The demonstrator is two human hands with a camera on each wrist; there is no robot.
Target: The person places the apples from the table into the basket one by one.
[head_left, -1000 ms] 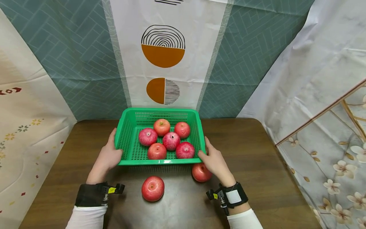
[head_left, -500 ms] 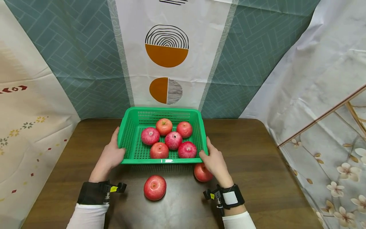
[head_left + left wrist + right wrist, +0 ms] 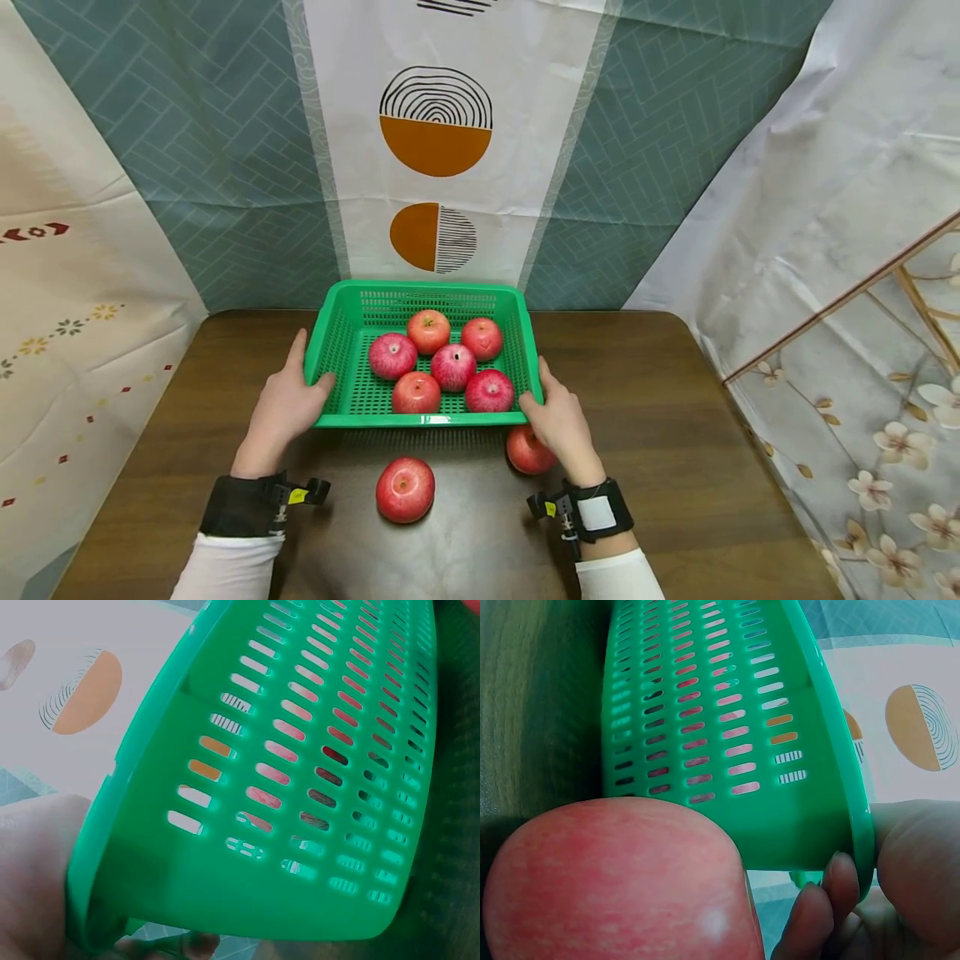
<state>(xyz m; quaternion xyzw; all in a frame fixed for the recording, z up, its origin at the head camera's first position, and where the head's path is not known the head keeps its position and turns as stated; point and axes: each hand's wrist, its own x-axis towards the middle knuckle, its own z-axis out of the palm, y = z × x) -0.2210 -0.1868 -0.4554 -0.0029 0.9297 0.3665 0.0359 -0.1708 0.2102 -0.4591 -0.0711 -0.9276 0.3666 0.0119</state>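
Observation:
A green plastic basket (image 3: pixel 431 287) with slotted walls holds several red apples (image 3: pixel 453 367) toward the back of the table. My left hand (image 3: pixel 283 407) is at its front left corner, thumb over the rim and index finger stretched along the outside; in the left wrist view a fingertip (image 3: pixel 201 944) shows beneath the rim. At the front right corner my right hand (image 3: pixel 561 422) grips the rim, with fingers (image 3: pixel 841 889) curled under it in the right wrist view. An apple (image 3: pixel 529 451) sits on the table beside the right hand, partly hidden by it.
Another apple (image 3: pixel 405 490) lies on the brown wooden table (image 3: pixel 645 467) in front of the basket. A patterned cloth (image 3: pixel 247 167) hangs right behind the table's back edge, and a flowered cloth (image 3: pixel 885 467) hangs on the right.
My left thumb and index finger have spread a little at the basket's left rim. The right hand keeps its grip. The whole view has shifted slightly; the basket and apples stay much the same.

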